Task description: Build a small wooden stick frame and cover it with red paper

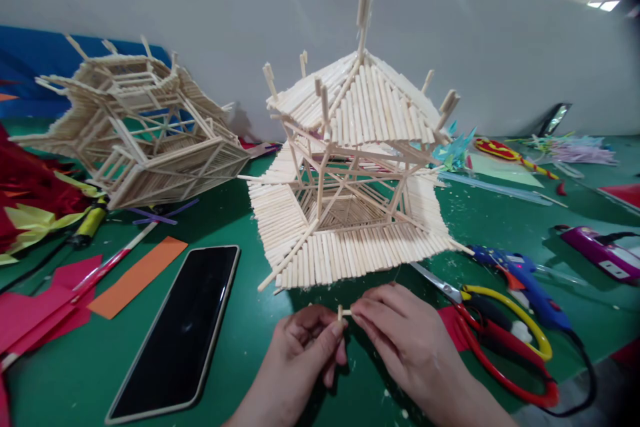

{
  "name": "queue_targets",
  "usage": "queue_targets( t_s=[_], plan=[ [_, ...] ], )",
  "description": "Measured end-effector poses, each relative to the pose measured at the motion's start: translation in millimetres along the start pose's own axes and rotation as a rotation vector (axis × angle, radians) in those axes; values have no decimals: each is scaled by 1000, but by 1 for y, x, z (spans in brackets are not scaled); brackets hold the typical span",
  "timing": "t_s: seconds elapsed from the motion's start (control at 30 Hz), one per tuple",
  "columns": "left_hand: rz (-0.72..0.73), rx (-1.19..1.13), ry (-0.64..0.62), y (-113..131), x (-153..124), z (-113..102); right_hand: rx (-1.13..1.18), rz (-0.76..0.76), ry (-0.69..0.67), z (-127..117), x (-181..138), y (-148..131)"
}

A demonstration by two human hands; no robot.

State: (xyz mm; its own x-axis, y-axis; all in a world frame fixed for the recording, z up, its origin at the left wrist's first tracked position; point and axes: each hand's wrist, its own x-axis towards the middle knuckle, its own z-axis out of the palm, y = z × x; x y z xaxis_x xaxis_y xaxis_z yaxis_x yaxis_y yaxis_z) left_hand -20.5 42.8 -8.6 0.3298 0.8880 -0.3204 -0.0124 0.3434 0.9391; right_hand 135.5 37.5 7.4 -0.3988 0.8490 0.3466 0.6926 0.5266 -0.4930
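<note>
My left hand (309,353) pinches a short wooden stick piece (341,313) upright between thumb and finger. Against its side, my right hand (400,330) holds another short stick (347,312) crosswise, so the two pieces meet in a T shape; whether they are joined I cannot tell. Just beyond my hands stands a pavilion model (320,253) built of thin wooden sticks, with a pointed upper roof and a wide lower roof. Scissors (505,333) with red and yellow handles lie beside my right hand.
A blue glue gun (535,290) lies right of the scissors, its cable curving down. Left of my hands are a phone (175,333) and an orange paper strip (140,277). A second stick structure (175,180) stands at back left. A purple device (603,250) sits far right.
</note>
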Motion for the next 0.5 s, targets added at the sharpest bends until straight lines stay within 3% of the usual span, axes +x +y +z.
queue_targets(
  t_s=[0.5],
  plan=[
    [1, 1, -13, 0, -1, 0, 3, 5, -12, -1, 1, 1]
  ],
)
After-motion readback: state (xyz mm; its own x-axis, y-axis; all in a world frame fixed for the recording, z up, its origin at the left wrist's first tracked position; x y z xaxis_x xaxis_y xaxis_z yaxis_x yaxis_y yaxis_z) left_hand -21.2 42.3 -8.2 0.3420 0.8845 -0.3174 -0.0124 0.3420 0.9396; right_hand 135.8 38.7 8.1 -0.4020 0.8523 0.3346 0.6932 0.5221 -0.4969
